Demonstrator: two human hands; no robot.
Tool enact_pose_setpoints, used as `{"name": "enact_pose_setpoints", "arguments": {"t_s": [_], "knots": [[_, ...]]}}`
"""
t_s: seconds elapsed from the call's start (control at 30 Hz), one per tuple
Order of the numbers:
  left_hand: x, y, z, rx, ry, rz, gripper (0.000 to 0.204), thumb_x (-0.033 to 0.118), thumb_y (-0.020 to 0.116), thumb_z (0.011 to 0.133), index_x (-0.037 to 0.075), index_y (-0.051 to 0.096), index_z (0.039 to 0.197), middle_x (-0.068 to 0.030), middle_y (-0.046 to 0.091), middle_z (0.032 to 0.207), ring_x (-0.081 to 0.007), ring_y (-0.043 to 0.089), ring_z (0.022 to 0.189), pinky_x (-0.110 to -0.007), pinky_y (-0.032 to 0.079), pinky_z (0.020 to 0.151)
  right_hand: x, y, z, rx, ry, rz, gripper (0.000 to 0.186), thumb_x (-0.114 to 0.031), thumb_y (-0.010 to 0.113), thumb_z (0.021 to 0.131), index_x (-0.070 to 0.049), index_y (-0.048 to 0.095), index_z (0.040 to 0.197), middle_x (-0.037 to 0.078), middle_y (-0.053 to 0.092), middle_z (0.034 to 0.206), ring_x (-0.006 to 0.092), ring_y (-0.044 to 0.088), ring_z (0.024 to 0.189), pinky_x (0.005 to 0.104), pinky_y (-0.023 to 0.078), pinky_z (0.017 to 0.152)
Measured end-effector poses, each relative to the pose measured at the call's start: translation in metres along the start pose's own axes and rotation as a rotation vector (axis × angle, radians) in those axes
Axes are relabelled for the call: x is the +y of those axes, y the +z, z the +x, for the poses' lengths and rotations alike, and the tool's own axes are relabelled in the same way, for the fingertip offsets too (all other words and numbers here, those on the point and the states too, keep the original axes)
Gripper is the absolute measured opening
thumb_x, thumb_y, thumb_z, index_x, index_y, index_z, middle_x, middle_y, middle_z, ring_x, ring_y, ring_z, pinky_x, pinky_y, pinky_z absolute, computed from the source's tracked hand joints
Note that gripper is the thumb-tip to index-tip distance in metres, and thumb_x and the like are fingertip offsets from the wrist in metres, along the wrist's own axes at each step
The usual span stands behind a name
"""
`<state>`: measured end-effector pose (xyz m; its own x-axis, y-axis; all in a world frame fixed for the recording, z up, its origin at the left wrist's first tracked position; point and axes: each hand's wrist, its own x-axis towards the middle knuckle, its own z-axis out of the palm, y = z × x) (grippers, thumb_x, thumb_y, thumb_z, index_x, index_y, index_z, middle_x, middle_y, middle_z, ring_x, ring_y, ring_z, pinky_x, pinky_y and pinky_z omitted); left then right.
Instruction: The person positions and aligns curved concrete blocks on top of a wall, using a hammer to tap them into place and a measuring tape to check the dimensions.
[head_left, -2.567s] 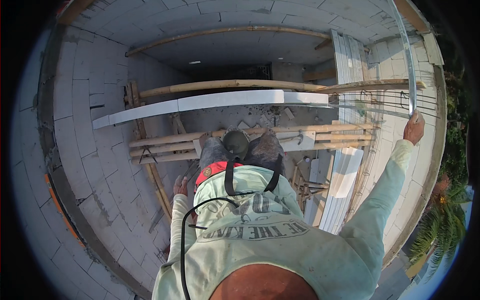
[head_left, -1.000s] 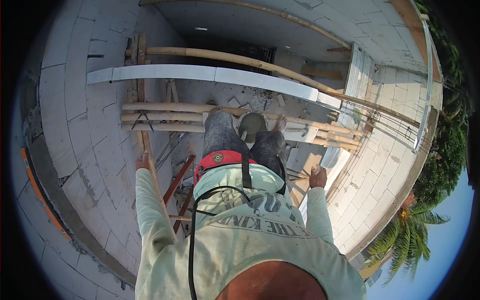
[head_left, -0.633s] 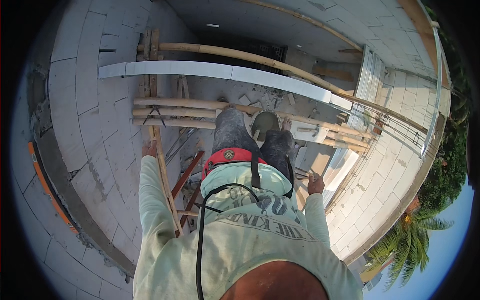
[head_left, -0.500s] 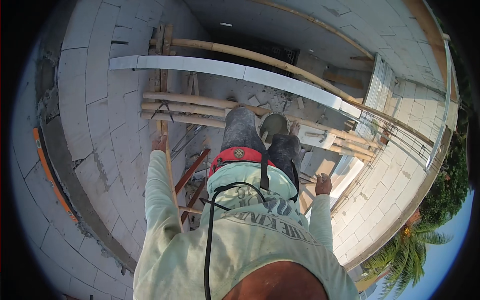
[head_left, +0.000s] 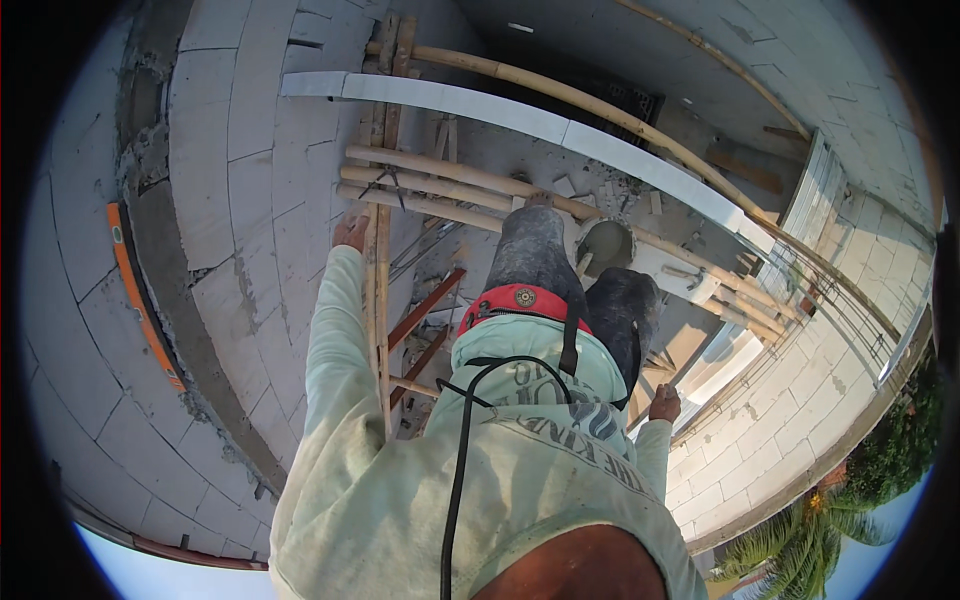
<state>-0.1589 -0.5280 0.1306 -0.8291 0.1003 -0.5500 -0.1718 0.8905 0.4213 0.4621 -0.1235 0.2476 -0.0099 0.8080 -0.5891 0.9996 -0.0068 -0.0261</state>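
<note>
The left hand (head_left: pixel 350 231) is at the upright wooden post (head_left: pixel 382 290), left of the legs; whether its grip is closed around the wood, I cannot tell. The right hand (head_left: pixel 664 403) is beside the hip, fingers curled, near a white slab (head_left: pixel 728 368); whether its grip holds anything is unclear. Bamboo poles (head_left: pixel 440 191) run across beyond the knees, below a row of white blocks (head_left: pixel 450 101).

The left hand's (head_left: pixel 350 232) fingers are too small to confirm a grip on the upright timber (head_left: pixel 376 300). Whether the right hand (head_left: pixel 665 403) holds anything is indeterminable. The right leg (head_left: pixel 622 310) partly hides the grey mortar (head_left: pixel 608 242). The lower edge cuts the black cable (head_left: pixel 457 490).
</note>
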Motion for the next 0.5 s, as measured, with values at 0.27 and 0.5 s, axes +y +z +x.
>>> {"name": "enact_pose_setpoints", "arguments": {"t_s": [0.27,0.5], "knots": [[-0.050,-0.027,-0.037,0.056,-0.088,-0.108,0.061,0.038,0.062,0.080,-0.001,0.049,0.125,-0.0255,0.056,0.115,-0.0303,0.053,0.109,-0.034,0.040,0.093,-0.026,-0.019,0.036,0.047,0.037,0.045,0.033,-0.026,0.058,0.081,0.004,0.062,0.095,0.024,0.063,0.092,0.0400,0.060,0.086,0.0430,0.048,0.077],[0.008,0.006,-0.059,-0.097,-0.047,0.029,0.060,0.042,0.059,0.079,0.000,0.051,0.121,-0.0288,0.057,0.112,-0.0361,0.054,0.108,-0.038,0.042,0.091,-0.024,0.001,0.029,0.034,0.154,-0.116,0.046,-0.035,0.058,0.079,0.008,0.058,0.095,0.030,0.060,0.092,0.0439,0.057,0.092,0.0467,0.045,0.081]]}}
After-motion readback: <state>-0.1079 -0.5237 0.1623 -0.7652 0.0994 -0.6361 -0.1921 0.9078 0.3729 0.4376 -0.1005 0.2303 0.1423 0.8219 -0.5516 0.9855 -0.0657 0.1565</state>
